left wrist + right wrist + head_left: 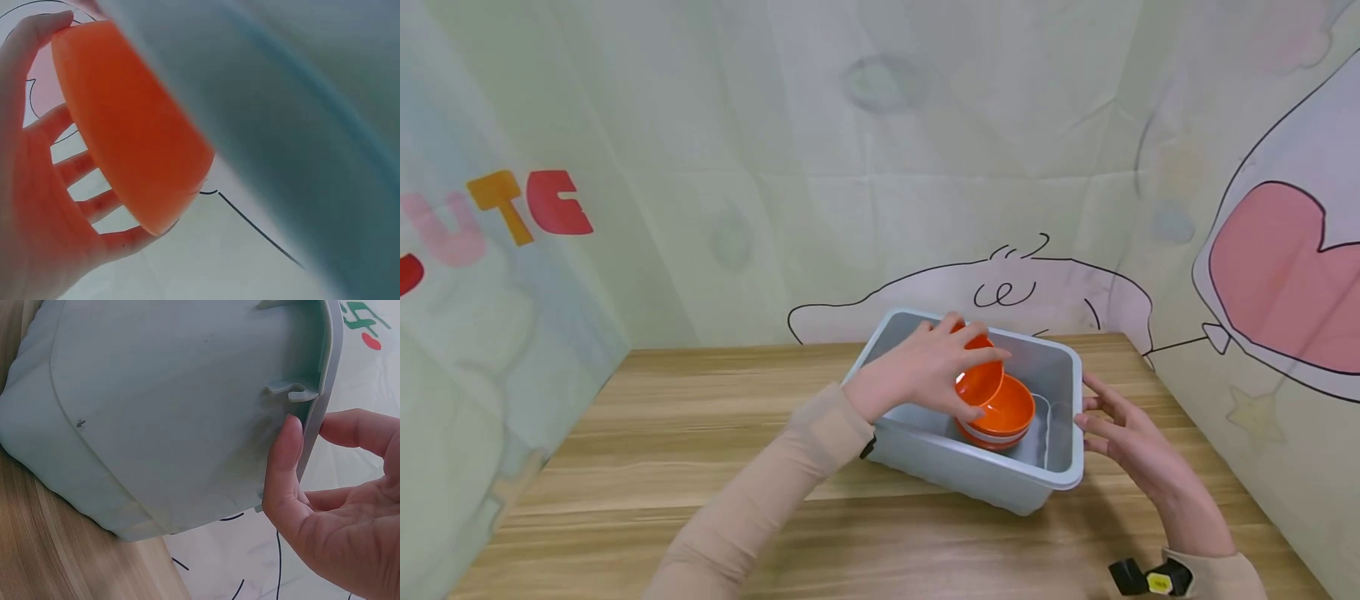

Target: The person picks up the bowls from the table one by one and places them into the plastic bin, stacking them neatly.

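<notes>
My left hand grips an orange bowl inside a light grey-blue plastic bin. This bowl is tilted on its side, with thumb and fingers spread round its rim in the left wrist view. Just below and to its right stands a short stack of orange bowls, with a whitish band showing between them. At the bin's right end, my right hand pinches the rim. In the right wrist view, the thumb lies against the outside under the bin's lip.
The bin stands at an angle on a wood-grain table, toward the back right. A printed cloth backdrop rises behind the table and along both sides. Part of the bin's floor shows right of the stack.
</notes>
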`<control>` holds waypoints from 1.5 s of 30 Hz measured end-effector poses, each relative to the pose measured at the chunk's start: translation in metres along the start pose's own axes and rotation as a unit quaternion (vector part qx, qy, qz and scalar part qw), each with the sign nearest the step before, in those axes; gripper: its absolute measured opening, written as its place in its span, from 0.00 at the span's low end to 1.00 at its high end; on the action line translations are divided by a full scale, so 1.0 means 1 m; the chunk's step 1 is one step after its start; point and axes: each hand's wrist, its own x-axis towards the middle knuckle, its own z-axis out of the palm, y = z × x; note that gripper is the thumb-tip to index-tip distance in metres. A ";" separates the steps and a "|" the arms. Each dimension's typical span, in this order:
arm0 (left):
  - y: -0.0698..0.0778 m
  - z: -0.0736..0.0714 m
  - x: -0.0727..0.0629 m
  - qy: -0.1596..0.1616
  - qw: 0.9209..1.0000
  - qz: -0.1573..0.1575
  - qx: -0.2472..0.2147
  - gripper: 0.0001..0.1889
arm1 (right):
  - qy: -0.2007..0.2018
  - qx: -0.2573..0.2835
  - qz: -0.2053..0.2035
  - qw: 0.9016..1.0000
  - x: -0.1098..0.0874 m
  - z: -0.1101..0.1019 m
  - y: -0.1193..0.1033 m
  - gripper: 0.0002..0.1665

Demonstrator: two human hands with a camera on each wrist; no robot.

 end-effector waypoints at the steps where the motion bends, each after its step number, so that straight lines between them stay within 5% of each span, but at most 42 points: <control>1: 0.000 0.000 0.002 -0.003 1.000 0.003 -0.004 0.34 | 0.000 -0.001 0.000 1.000 0.000 0.000 0.000 0.44; 12: -0.003 0.005 0.019 -0.052 0.997 0.043 -0.039 0.35 | 0.002 -0.014 0.007 1.000 0.000 -0.001 0.001 0.44; 20: -0.003 0.004 0.023 -0.057 0.995 0.058 -0.049 0.34 | 0.005 -0.017 0.010 1.000 -0.001 -0.002 0.000 0.44; 34: 0.005 -0.003 0.038 -0.106 0.989 0.100 -0.030 0.33 | 0.001 -0.015 0.012 1.000 0.000 -0.003 0.000 0.44; 45: 0.000 0.002 0.050 -0.139 0.985 0.100 -0.039 0.34 | -0.004 -0.003 0.008 1.000 0.000 -0.002 0.001 0.44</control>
